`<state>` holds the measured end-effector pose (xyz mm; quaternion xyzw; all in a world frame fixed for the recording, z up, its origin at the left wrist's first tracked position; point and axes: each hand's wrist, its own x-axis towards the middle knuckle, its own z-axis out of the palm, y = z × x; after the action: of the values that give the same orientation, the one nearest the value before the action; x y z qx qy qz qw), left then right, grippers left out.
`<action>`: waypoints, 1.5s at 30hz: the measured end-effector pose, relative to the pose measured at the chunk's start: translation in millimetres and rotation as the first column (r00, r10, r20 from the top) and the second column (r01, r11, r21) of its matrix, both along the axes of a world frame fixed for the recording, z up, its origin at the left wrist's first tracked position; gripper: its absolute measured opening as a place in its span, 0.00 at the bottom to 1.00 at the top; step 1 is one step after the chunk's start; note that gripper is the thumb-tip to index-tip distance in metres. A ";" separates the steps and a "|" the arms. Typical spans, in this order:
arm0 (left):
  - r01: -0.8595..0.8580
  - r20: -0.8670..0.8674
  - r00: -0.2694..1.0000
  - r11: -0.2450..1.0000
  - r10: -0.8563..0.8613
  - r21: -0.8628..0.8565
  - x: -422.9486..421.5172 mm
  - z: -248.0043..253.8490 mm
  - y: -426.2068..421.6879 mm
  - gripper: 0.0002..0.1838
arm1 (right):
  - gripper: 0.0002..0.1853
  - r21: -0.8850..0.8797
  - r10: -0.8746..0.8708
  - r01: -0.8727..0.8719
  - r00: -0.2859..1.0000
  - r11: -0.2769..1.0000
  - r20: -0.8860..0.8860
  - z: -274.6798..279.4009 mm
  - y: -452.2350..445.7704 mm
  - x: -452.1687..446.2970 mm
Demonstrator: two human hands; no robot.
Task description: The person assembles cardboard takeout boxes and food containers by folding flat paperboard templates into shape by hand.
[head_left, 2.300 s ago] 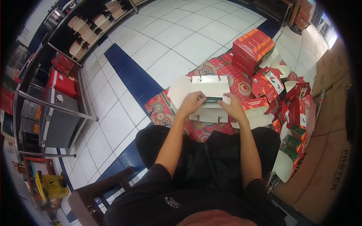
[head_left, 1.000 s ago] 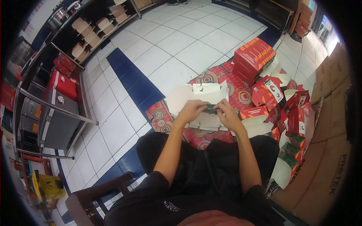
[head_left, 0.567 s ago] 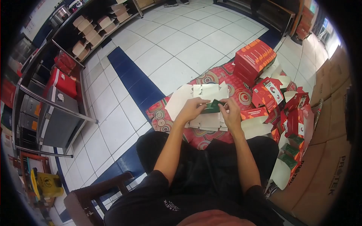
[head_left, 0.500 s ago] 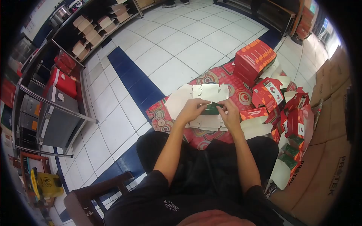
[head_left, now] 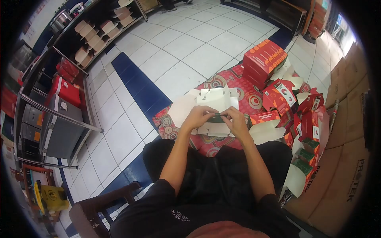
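Observation:
A part-folded cardboard box (head_left: 216, 97) with white inner faces lies on the red patterned cloth in front of me. Its green panel (head_left: 216, 118) runs as a narrow strip between my two hands. My left hand (head_left: 199, 116) pinches the strip's left part, and the fingers of my right hand (head_left: 235, 121) are closed on its right part. White flaps stick out beyond my fingers and toward my lap. Pale flat card (head_left: 182, 105) shows at the left of the box. My fingertips hide part of the folds.
Red printed boxes (head_left: 264, 61) stand stacked at the cloth's far right. Nearer, several opened red boxes (head_left: 279, 97) lie in a heap. Brown cartons (head_left: 337, 178) line the right side. A metal rack (head_left: 59, 115) with a grey case is on the left, beside a wooden chair (head_left: 91, 210).
The box's far white panel has tilted up toward my hands. The green panel has turned and shows as a thinner strip. Both hands stay on it, with the right fingers moved slightly.

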<state>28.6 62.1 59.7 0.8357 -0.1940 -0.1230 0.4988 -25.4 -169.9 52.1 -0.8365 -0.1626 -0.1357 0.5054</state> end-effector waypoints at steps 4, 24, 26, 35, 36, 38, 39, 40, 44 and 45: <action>0.050 0.022 0.999 0.999 -0.050 -0.007 1.8 -2.2 1.9 0.13 | 0.09 -0.007 0.022 -0.022 1.000 1.000 -0.010 -2.1 1.7 0.1; -0.201 0.072 0.955 0.810 0.286 -0.551 -8.8 27.7 -31.8 0.12 | 0.33 0.386 0.198 -0.045 0.909 0.922 -0.367 -22.4 33.6 -3.9; -0.189 0.084 0.954 0.799 0.286 -0.571 -16.9 29.4 -39.7 0.12 | 0.31 0.411 0.150 -0.018 0.945 0.911 -0.291 -28.0 36.3 -1.7; 0.002 0.614 0.789 0.999 0.029 -0.049 -38.9 13.1 -67.6 0.22 | 0.13 0.635 -0.195 0.436 0.889 0.638 -0.414 -32.9 27.6 4.8; 0.003 0.610 0.791 0.998 0.038 -0.067 -39.0 8.4 -71.2 0.21 | 0.12 0.612 -0.274 0.440 0.896 0.657 -0.350 -27.0 31.0 3.0; -0.063 0.576 0.807 0.988 0.133 -0.140 -37.6 0.0 -71.7 0.20 | 0.11 0.422 -0.304 0.437 0.887 0.795 -0.347 -11.9 24.2 -5.2; -0.131 0.535 0.814 0.969 0.226 -0.209 -37.5 2.7 -72.6 0.19 | 0.10 0.208 -0.332 0.413 0.881 0.887 -0.336 -2.3 23.2 -8.2; -0.131 0.535 0.814 0.969 0.225 -0.209 -35.8 5.5 -74.1 0.19 | 0.10 0.208 -0.332 0.413 0.882 0.887 -0.335 -1.6 25.2 -8.2; -0.276 0.219 0.866 0.795 0.450 -0.540 -25.6 14.2 -67.5 0.12 | 0.13 -0.001 -0.298 0.303 0.937 0.953 0.181 -5.4 35.7 -8.8; -0.304 0.105 0.895 0.765 0.433 -0.567 -23.5 13.7 -62.4 0.11 | 0.15 -0.090 -0.260 0.299 0.917 0.950 0.303 -7.1 36.8 -8.5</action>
<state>5.1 -0.3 73.3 0.6921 -0.1078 0.1346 0.7009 -33.9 -133.1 44.9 -0.8546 -0.1215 -0.3152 0.3943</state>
